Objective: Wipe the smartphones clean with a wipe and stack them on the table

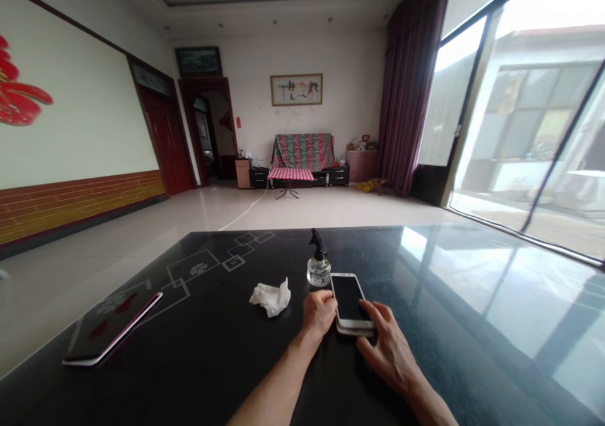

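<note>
Low centre of the frame, the phone (348, 299) lies on the table (212, 350). The curled left hand (319, 310) grips its left edge and the half-open right hand (386, 344) holds its near end. It is probably light, stiff, slick and breakable, so grip the long edges.

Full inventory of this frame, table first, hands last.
table: 1, glossy black, pale inlay pattern, foreground
smartphones: seemingly 2 stacked, white over pinkish, table centre
spray bottle: 1, clear, black nozzle, just behind the smartphones
tissue: 1, white, crumpled, left of the spray bottle
tablet: 1, dark screen, pale edge, table's left edge
sofa: 1, patterned cover, centre background
curtain: 1, dark purple, right background
left hand: 1, curled against the stack's left side
right hand: 1, fingers on the stack's near end
</note>
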`<state>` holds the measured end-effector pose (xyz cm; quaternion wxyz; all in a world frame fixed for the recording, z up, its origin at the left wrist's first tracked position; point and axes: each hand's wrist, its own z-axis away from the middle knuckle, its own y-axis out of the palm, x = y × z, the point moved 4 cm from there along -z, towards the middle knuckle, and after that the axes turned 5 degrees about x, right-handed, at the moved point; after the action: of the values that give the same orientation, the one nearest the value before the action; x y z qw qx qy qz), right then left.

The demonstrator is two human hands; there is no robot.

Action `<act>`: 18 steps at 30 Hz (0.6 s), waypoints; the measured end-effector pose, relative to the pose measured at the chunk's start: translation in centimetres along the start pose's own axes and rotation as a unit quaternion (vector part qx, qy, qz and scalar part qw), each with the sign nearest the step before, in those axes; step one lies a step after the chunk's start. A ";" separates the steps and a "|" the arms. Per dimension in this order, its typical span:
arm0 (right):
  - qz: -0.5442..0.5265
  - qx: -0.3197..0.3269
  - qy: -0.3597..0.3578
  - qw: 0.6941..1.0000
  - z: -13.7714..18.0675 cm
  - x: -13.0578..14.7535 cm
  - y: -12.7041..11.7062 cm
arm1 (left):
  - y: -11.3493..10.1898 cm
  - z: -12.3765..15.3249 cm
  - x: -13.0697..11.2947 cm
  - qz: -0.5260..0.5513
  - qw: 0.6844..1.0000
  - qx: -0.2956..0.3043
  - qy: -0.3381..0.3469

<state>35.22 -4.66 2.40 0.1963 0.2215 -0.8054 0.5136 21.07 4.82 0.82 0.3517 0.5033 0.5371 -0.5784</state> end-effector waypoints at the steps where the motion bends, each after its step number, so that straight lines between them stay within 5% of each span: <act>1: 0.003 0.001 -0.008 1.000 0.1 0.0 0.0 | 0.0 -0.1 0.0 -0.007 1.000 0.000 0.004; 18: -0.002 -0.007 0.003 1.000 -0.4 -1.1 0.1 | -0.2 0.5 -2.0 -0.079 0.996 -0.026 0.028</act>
<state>36.10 -4.10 1.84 0.2017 0.2198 -0.8080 0.5081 21.27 4.14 2.74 0.3029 0.4663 0.5994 -0.5758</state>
